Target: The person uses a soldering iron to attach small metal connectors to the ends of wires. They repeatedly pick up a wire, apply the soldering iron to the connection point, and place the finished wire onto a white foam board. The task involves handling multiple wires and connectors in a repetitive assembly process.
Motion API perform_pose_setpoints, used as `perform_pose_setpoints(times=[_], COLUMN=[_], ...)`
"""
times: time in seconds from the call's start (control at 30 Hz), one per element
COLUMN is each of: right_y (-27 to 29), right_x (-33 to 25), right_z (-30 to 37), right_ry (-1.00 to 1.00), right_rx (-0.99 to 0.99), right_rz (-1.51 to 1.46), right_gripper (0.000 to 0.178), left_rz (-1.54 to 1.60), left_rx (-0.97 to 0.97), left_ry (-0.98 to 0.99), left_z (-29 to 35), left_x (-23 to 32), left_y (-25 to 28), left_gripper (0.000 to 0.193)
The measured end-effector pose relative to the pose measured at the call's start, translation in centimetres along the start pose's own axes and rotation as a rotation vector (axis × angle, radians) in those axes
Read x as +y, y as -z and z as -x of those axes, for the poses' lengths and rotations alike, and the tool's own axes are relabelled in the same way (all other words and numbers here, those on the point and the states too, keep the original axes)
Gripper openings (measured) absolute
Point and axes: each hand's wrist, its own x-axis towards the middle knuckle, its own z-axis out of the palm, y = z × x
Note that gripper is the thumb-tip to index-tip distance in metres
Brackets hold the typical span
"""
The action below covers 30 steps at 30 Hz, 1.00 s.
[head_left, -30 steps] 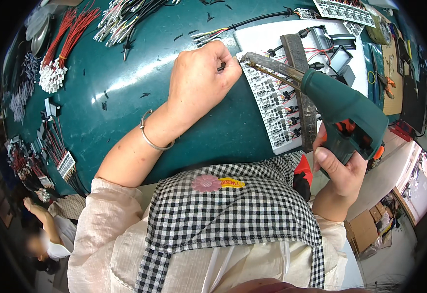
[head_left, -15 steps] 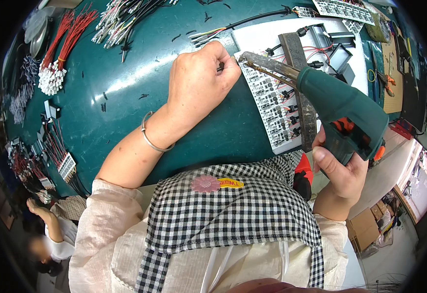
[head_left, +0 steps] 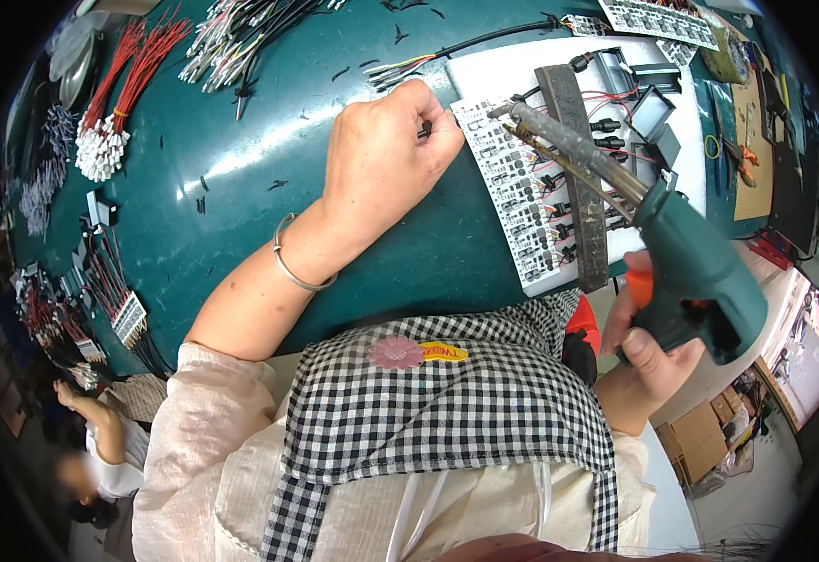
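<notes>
My left hand (head_left: 386,140) is closed in a fist above the green table, at the left edge of a white circuit board panel (head_left: 512,201). A black cable (head_left: 425,129) shows as a small dark end between its curled fingers; the rest is hidden. My right hand (head_left: 657,361) grips the handle of a green soldering gun (head_left: 704,258) with an orange trigger. The gun's long metal tip points up and left, over the upper part of the panel. A dark metal bar (head_left: 573,178) lies across the wires along the panel's right side.
Under the panel is a white foam board (head_left: 681,169) holding black cases and connectors. Bundles of red wires (head_left: 133,80) and multicoloured cables (head_left: 241,42) lie at the far left. Pliers (head_left: 742,159) rest at the right. Another person (head_left: 105,450) sits at the lower left.
My right hand has drawn the soldering gun right and slightly toward me, so its tip has left the spot beside my left fist. My left hand stays nearly still.
</notes>
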Motion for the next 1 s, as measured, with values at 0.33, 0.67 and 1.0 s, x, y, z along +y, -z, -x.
perform_pose_setpoints(times=[0.33, 0.67, 1.0], right_y=[0.0, -0.4, 0.2], right_x=[2.2, 3.1, 4.3], right_z=[1.6, 2.3, 2.0], right_ry=[-0.008, -0.022, 0.029], right_rx=[-0.007, -0.067, -0.204], right_rz=[0.085, 0.185, 0.348], right_gripper=[0.068, 0.057, 0.042], left_rz=[0.373, 0.284, 0.277], left_rx=[-0.532, -0.371, -0.398], left_ry=[0.402, 0.365, 0.357], left_z=[-2.2, -1.3, -1.4], left_x=[0.2, 0.4, 0.1], left_y=[2.9, 1.8, 1.9], left_gripper=[0.017, 0.013, 0.014])
